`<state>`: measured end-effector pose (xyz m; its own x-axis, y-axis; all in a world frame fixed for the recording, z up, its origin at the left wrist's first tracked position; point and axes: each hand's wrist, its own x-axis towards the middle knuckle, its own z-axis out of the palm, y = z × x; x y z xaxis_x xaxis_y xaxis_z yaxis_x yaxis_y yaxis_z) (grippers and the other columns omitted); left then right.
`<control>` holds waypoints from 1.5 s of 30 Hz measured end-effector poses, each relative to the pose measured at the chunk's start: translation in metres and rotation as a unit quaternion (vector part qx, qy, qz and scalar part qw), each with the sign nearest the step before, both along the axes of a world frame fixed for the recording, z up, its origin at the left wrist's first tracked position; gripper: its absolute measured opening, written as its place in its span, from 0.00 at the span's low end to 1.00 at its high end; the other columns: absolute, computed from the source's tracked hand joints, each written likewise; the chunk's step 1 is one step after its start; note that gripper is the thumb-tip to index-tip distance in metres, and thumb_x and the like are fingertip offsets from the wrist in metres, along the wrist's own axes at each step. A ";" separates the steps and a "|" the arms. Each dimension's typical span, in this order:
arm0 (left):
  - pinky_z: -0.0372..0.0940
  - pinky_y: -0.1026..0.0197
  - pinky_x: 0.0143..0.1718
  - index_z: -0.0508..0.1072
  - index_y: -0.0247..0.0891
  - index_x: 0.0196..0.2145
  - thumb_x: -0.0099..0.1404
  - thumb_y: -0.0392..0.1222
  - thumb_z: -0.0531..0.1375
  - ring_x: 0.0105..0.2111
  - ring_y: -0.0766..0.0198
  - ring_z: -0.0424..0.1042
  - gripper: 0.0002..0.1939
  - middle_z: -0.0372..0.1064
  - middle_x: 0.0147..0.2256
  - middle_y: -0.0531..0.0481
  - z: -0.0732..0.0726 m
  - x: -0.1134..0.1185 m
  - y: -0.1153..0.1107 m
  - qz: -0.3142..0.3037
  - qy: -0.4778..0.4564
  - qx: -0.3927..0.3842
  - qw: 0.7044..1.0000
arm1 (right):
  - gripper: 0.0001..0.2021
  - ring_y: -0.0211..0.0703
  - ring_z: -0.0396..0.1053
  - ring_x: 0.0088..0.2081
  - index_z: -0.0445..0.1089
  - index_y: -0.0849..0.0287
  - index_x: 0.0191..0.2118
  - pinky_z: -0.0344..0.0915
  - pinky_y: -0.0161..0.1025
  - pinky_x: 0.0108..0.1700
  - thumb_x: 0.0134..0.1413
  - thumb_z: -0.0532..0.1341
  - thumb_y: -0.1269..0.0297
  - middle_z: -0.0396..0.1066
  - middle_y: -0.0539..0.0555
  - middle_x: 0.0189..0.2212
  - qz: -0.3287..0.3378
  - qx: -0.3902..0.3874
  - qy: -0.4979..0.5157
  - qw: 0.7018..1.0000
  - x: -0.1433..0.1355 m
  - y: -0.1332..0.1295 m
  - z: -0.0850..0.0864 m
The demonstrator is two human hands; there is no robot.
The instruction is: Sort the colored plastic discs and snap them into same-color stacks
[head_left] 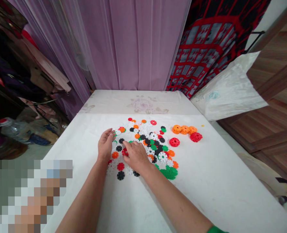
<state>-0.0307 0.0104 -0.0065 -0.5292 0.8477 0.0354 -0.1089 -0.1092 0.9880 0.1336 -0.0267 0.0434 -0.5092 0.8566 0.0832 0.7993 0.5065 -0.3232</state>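
Observation:
Many flat notched discs in white, black, red, orange and green lie in a loose pile on the white-covered table (221,181). My left hand (106,144) is at the pile's left edge, its fingers curled around something near a green disc; what it holds is hidden. My right hand (136,156) rests over the middle-left of the pile, index finger extended toward a black disc (121,140), with a red disc (124,151) partly under it. An orange disc (115,155) lies between the hands. Green discs (170,173) cluster beside my right forearm.
Right of the pile are joined orange discs (184,129) and two red stacks, one nearer (174,142) and one farther (196,137). A white sack (231,87) hangs beyond the right edge. Purple curtains (136,45) hang behind the table. Bottles (12,131) stand at left.

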 end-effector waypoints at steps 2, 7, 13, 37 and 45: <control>0.69 0.51 0.50 0.74 0.38 0.47 0.56 0.52 0.65 0.45 0.58 0.76 0.23 0.75 0.45 0.42 0.000 0.000 0.000 0.001 -0.003 0.000 1.000 | 0.21 0.53 0.70 0.47 0.66 0.57 0.56 0.63 0.46 0.49 0.55 0.63 0.67 0.77 0.58 0.43 0.000 -0.008 0.009 1.000 0.000 0.004 -0.003; 0.69 0.51 0.51 0.75 0.38 0.46 0.55 0.51 0.66 0.44 0.58 0.76 0.23 0.76 0.44 0.42 0.002 0.002 0.000 0.005 -0.013 0.003 1.000 | 0.28 0.51 0.71 0.47 0.62 0.58 0.61 0.63 0.45 0.50 0.54 0.63 0.67 0.76 0.58 0.46 0.009 -0.022 0.038 0.999 0.004 0.015 -0.010; 0.69 0.50 0.51 0.75 0.38 0.46 0.55 0.50 0.66 0.44 0.58 0.76 0.23 0.76 0.44 0.42 0.002 0.002 0.000 0.005 -0.011 -0.002 1.000 | 0.23 0.53 0.71 0.51 0.65 0.55 0.57 0.63 0.46 0.50 0.56 0.64 0.62 0.77 0.58 0.48 0.013 -0.018 -0.004 1.000 0.012 0.026 -0.002; 0.70 0.49 0.52 0.75 0.37 0.46 0.56 0.48 0.65 0.44 0.58 0.76 0.21 0.77 0.44 0.42 0.005 0.001 0.000 0.010 0.010 -0.016 1.000 | 0.34 0.51 0.76 0.47 0.57 0.55 0.65 0.72 0.52 0.51 0.53 0.63 0.61 0.78 0.58 0.47 -0.249 0.152 0.286 0.913 0.175 0.030 -0.028; 0.70 0.47 0.55 0.76 0.38 0.45 0.57 0.45 0.63 0.43 0.59 0.77 0.18 0.77 0.43 0.44 0.009 0.002 0.000 0.027 0.025 -0.034 0.999 | 0.33 0.51 0.76 0.49 0.56 0.57 0.66 0.73 0.51 0.53 0.55 0.61 0.62 0.77 0.60 0.49 -0.241 0.209 0.255 0.913 0.193 0.026 -0.054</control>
